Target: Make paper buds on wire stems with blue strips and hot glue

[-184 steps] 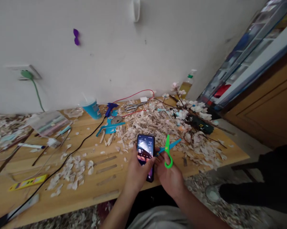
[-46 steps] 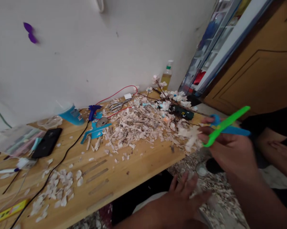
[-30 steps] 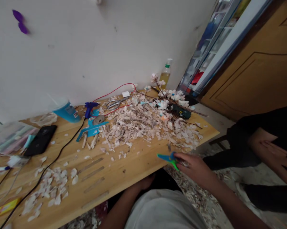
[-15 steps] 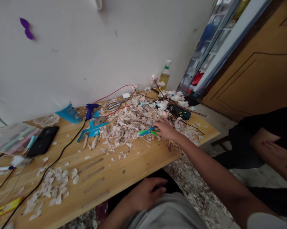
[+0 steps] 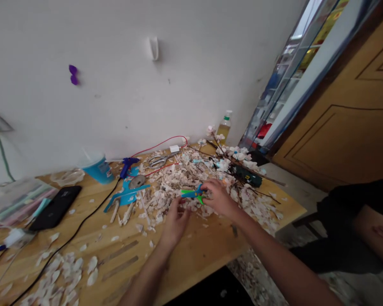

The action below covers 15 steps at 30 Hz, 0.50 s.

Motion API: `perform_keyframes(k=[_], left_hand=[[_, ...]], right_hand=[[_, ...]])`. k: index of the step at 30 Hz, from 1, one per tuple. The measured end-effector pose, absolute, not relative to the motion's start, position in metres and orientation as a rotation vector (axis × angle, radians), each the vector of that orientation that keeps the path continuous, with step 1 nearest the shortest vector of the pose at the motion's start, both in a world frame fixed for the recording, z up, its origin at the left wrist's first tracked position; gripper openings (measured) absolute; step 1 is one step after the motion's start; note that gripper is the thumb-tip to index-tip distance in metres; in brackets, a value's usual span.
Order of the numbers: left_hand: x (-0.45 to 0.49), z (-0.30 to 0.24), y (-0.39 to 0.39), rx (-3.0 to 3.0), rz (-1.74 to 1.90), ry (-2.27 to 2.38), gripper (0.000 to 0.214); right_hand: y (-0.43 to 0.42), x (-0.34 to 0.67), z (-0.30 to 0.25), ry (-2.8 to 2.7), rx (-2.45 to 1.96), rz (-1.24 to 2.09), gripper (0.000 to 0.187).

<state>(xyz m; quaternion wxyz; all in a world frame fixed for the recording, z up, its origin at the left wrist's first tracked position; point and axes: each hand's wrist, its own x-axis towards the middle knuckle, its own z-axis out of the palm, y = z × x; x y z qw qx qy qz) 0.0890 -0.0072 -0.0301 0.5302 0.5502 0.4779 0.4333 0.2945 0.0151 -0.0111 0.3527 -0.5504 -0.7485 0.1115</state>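
My right hand is closed around the handles of small scissors with blue and green parts, their tip pointing left. Just below that tip is my left hand, thumb and fingers apart, at the front edge of a heap of pale petals and shavings. I make out nothing held in it. Behind my right hand lie twigs bearing white flowers. A dark green tool lies partly hidden under them.
Left of the heap are a blue glue gun, a blue plastic piece, a blue cup and a black phone. Metal pliers and a bottle stand towards the wall. A person sits at right.
My left hand has come up from my lap to the heap, beside the scissors. My right hand still holds the scissors. The view has tilted up and shifted left.
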Motion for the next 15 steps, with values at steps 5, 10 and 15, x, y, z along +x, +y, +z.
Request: perform_keyframes(k=[5,10,15], left_hand=[[0.109,-0.033,0.024,1.437,0.928,1.026,0.026],[0.116,-0.04,0.017,1.951,0.82,1.126,0.02],[0.139,-0.036,0.004,2.398,0.585,1.397,0.031]], right_hand=[[0.026,0.276,0.002,-1.641,-1.346,0.652,0.026],[-0.008,0.317,0.02,-1.679,-1.709,0.477,0.025],[-0.058,0.337,0.035,-1.774,-2.229,-0.024,0.019]])
